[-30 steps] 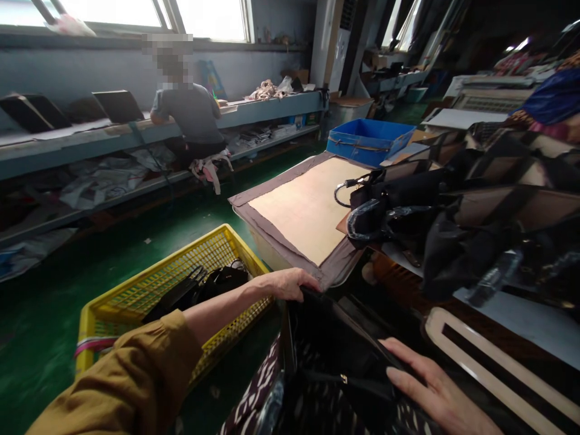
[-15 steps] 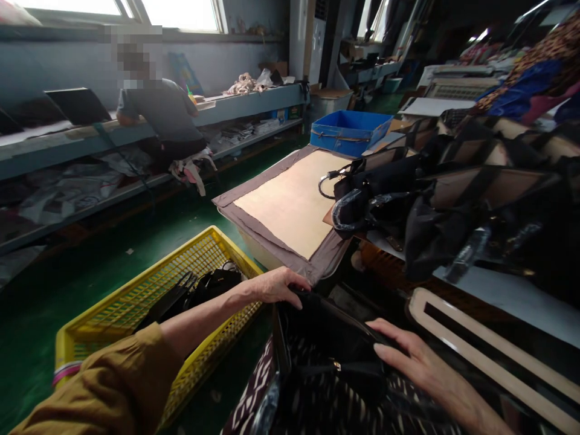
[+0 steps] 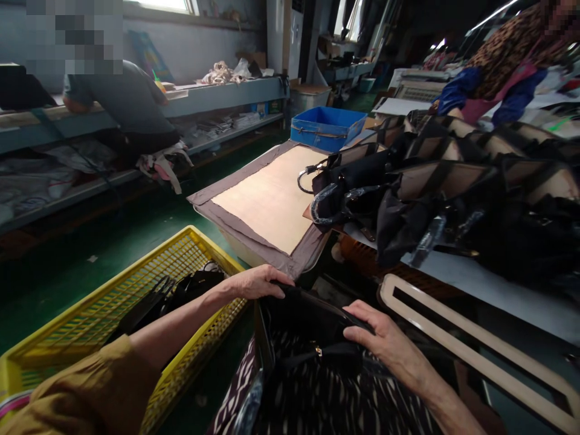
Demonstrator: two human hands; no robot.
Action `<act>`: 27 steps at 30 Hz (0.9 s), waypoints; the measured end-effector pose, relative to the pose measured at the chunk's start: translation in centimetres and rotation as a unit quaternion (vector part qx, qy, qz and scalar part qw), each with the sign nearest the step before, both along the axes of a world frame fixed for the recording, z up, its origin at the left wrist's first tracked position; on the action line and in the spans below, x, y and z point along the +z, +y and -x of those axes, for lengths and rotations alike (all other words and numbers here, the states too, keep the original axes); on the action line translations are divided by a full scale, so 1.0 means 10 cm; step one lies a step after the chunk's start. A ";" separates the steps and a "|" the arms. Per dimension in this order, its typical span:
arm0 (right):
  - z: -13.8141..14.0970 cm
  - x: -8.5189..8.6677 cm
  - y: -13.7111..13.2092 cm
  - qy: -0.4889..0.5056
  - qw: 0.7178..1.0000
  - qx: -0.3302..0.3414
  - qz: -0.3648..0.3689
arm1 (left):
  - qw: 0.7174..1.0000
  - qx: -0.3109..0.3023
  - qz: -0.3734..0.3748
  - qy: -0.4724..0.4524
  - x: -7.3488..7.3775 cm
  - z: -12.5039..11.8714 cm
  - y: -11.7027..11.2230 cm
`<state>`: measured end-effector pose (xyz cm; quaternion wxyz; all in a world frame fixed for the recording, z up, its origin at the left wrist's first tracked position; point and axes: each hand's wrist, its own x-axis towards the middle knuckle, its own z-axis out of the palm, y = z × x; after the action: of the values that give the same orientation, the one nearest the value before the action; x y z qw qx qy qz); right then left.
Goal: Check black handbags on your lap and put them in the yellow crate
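A black handbag (image 3: 299, 323) rests on my lap with its mouth toward me and a small gold-coloured clasp on its near side. My left hand (image 3: 260, 282) pinches the bag's far left top edge between thumb and fingers. Along the right of the same rim, my right hand (image 3: 374, 329) grips with the thumb inside and the fingers over the edge. Below the bag lies patterned dark cloth (image 3: 317, 399) over my legs. The bag's lower part blends into that cloth and is hard to make out.
At left stands a yellow plastic basket (image 3: 181, 241) holding black pieces. Ahead is a board-topped tub (image 3: 258, 199), with a blue bin (image 3: 328, 130) behind. Many black bags (image 3: 435, 181) crowd the right table. A beige slotted frame (image 3: 475, 356) lies beside me. Two people work nearby.
My view has swung right, so the surroundings sit further left. My right hand has closed more firmly on the bag's rim. A co-worker in blue sleeves leans further into view over the bags.
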<state>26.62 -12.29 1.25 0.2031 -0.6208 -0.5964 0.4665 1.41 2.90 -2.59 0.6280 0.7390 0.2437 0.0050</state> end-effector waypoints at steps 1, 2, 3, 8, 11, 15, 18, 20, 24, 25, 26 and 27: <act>0.00 0.00 0.00 0.010 1.000 0.002 -0.002 | 1.000 0.005 0.010 0.001 0.00 0.00 -0.01; 0.01 0.00 0.00 0.018 1.000 0.003 -0.004 | 1.000 0.009 0.018 0.001 0.01 0.00 -0.01; 0.01 0.00 0.00 0.023 1.000 0.003 -0.007 | 1.000 0.012 0.022 0.000 0.02 0.01 -0.02; 0.03 0.00 0.00 0.001 1.000 -0.007 -0.026 | 1.000 0.016 0.022 -0.006 0.02 0.00 -0.03; 0.03 -0.04 -0.01 -0.028 0.998 -0.013 -0.049 | 1.000 0.017 0.014 -0.001 0.04 -0.02 -0.05; 0.04 -0.14 -0.04 -0.069 0.993 -0.045 -0.083 | 1.000 0.020 -0.002 0.006 0.07 -0.04 -0.06; 0.05 -0.21 -0.06 -0.101 0.987 -0.084 -0.095 | 1.000 0.024 -0.012 0.013 0.10 -0.05 -0.06; 0.05 -0.23 -0.06 -0.109 0.985 -0.091 -0.098 | 0.999 0.024 -0.020 0.015 0.11 -0.06 -0.07; 0.06 -0.21 -0.04 -0.101 0.985 -0.097 -0.099 | 0.999 0.019 -0.032 0.016 0.12 -0.08 -0.09; 0.06 -0.20 -0.04 -0.099 0.986 -0.098 -0.097 | 0.999 0.022 -0.040 0.018 0.12 -0.08 -0.10; 0.07 -0.19 -0.03 -0.099 0.986 -0.099 -0.096 | 0.998 0.025 -0.049 0.019 0.12 -0.09 -0.10; 0.08 -0.17 -0.02 -0.103 0.985 -0.097 -0.095 | 0.998 0.026 -0.060 0.021 0.12 -0.10 -0.11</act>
<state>25.86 -12.46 -0.49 0.2429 -0.6987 -0.5922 0.3195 2.41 1.78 -1.42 0.5767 0.7687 0.2758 0.0204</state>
